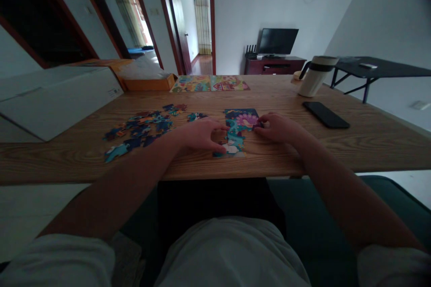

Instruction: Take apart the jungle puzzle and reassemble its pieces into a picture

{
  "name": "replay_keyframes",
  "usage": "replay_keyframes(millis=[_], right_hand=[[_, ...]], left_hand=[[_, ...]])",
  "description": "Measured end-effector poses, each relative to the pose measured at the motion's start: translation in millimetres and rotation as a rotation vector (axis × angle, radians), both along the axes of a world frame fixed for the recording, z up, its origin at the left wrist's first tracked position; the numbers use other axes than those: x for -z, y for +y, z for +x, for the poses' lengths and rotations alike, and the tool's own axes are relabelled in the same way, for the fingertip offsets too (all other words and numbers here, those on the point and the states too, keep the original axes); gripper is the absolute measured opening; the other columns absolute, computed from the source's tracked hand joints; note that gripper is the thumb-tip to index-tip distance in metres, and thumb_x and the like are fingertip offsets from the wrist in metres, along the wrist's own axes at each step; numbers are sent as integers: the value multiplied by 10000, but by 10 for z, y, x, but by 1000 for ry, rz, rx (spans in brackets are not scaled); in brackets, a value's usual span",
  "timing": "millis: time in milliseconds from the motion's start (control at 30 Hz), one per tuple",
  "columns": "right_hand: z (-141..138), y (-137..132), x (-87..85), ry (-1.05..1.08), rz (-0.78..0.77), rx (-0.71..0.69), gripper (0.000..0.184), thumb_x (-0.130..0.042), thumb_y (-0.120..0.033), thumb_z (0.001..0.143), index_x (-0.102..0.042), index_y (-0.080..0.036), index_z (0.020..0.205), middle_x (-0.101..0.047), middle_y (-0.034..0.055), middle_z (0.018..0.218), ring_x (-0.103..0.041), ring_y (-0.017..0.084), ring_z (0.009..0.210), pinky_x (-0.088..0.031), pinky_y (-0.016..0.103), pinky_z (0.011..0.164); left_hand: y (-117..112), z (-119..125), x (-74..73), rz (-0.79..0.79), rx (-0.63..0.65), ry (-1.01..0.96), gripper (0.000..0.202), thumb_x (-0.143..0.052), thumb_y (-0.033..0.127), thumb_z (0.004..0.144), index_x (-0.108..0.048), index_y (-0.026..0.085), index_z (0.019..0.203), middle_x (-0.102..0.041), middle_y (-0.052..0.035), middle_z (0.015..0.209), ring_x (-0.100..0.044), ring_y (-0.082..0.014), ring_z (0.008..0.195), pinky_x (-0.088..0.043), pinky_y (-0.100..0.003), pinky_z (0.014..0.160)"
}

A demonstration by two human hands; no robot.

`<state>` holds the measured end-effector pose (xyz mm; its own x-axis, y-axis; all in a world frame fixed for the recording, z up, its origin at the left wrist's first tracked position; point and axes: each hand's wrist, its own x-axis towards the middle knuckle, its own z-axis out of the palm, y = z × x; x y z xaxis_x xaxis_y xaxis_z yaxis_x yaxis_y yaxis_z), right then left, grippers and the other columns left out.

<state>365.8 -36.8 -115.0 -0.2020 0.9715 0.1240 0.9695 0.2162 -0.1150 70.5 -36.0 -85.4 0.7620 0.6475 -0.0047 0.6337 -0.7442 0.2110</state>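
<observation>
A partly joined jigsaw block (239, 126) in blue, teal and pink lies on the wooden table (303, 143) near its front edge. My left hand (201, 135) rests on the block's left side, fingers curled down and pressing on its pieces. At the block's right edge my right hand (276, 127) pinches a puzzle piece with its fingertips. A spread of loose puzzle pieces (141, 128) lies to the left of my left hand.
Two finished picture boards (210, 83) lie at the table's far edge, beside an orange box (144, 76) and a large white box (50, 94). A black phone (325, 114) and a white lidded mug (314, 76) stand to the right.
</observation>
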Motion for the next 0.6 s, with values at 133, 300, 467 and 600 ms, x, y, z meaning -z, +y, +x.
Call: replay_keyframes(millis=[133, 300, 467, 600], right_hand=[[-9, -21, -34, 46, 18, 22, 427, -548, -516, 935, -731, -211, 1172, -727, 143, 1177, -671, 317, 1078, -493, 396, 924], [-13, -41, -72, 120, 26, 40, 384, -549, -474, 935, -734, -208, 1141, -736, 130, 1168, -691, 299, 998, -507, 384, 851], [-22, -52, -85, 108, 13, 31, 387, -541, -485, 941, -729, -218, 1149, -735, 131, 1179, -689, 304, 1010, -505, 401, 876], [-24, -47, -68, 102, 4, 52, 405, -551, -497, 938, -728, -213, 1166, -729, 138, 1209, -684, 318, 1049, -505, 413, 898]], left_hand=[[-32, 24, 18, -39, 14, 1, 834, -793, 638, 719, -576, 243, 1420, -616, -88, 1415, -554, -293, 1282, -397, -360, 1071], [-39, 26, 30, -59, 29, -14, 794, -812, 601, 723, -593, 233, 1392, -620, -85, 1407, -552, -287, 1283, -388, -353, 1082], [-56, 41, 25, -54, 70, -21, 732, -800, 575, 750, -610, 223, 1362, -645, -88, 1354, -579, -278, 1238, -410, -337, 1045], [-66, 52, 26, -42, 108, -30, 667, -779, 578, 776, -628, 232, 1327, -657, -73, 1314, -594, -264, 1201, -411, -330, 1043]])
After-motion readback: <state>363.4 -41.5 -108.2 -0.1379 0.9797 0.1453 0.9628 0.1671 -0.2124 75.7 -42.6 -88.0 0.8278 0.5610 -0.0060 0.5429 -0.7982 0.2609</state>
